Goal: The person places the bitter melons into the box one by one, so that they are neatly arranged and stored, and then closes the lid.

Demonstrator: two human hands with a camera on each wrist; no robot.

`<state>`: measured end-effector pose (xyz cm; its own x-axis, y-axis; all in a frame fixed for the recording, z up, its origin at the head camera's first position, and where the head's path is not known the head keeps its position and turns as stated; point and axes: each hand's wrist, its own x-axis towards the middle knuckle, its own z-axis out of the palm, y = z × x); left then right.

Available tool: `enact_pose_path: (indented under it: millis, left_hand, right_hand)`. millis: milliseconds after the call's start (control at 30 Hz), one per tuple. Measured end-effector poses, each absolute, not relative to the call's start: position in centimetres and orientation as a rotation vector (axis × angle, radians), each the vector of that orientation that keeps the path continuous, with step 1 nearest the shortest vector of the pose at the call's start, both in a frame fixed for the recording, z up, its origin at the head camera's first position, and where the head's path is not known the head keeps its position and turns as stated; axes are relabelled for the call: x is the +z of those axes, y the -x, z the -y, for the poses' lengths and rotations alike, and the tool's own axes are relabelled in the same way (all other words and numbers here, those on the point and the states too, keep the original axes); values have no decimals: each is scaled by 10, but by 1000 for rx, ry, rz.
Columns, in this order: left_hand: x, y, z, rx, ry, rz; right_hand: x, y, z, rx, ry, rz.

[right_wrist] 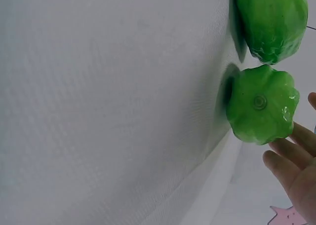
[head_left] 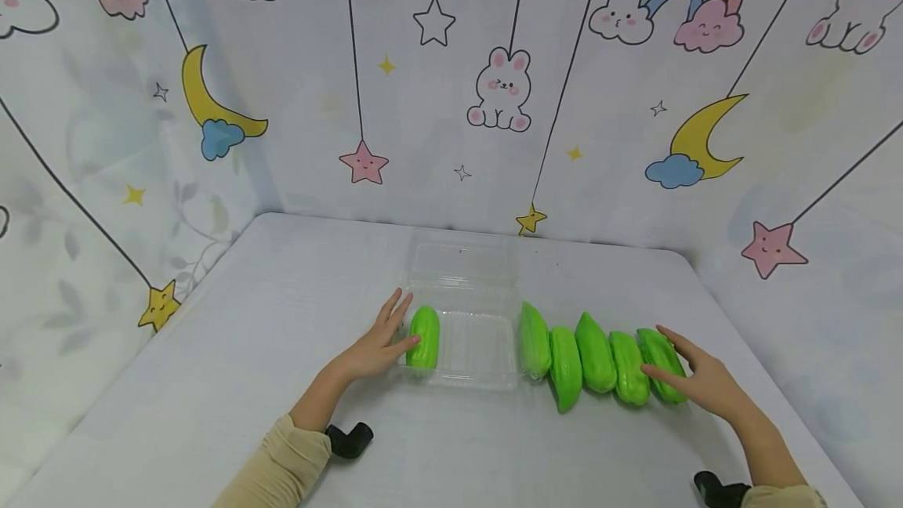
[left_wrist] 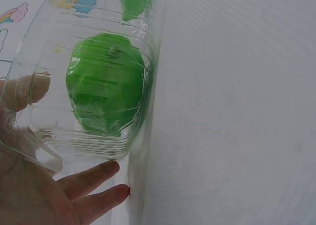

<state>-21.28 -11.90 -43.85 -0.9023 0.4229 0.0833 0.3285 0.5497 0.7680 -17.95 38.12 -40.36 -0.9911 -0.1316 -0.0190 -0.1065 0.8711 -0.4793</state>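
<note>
High head view, seemingly sideways wrist views

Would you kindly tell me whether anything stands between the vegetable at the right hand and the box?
Yes, along the table: between that vegetable and the box lie other vegetables in a row. Above them, nothing visible blocks the way.

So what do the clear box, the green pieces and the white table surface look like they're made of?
The clear box: probably thin plastic, glossy; it's see-through, with ribbed walls catching highlights.

The green pieces: perhaps molded plastic or foam, shiny; bright, even color and highlights suggest this, without settling it.

The white table surface: maybe fabric or textured vinyl, matte; the wrist views show fine texture.
</note>
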Motion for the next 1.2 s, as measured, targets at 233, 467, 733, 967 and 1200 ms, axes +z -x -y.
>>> enact_pose_path:
  millis: [233, 467, 733, 967, 1200]
  left_hand:
    - [-439, 212, 120, 1290, -649, -2659]
    - [-441, 214, 120, 1286, -656, -2664]
    - [-440, 213, 119, 1293, -656, -2653]
    - [-437, 212, 119, 1294, -635, -2650]
    - [-435, 211, 118, 1282, -631, -2654]
  right_hand:
    - [-408, 180, -388, -777, 227, -2996]
    - [-413, 180, -394, -833, 280, -2967]
    - [-415, 180, -398, -807, 273, -2951]
    - [-419, 181, -403, -794, 250, -2935]
    - [-419, 184, -404, -818, 232, -2914]
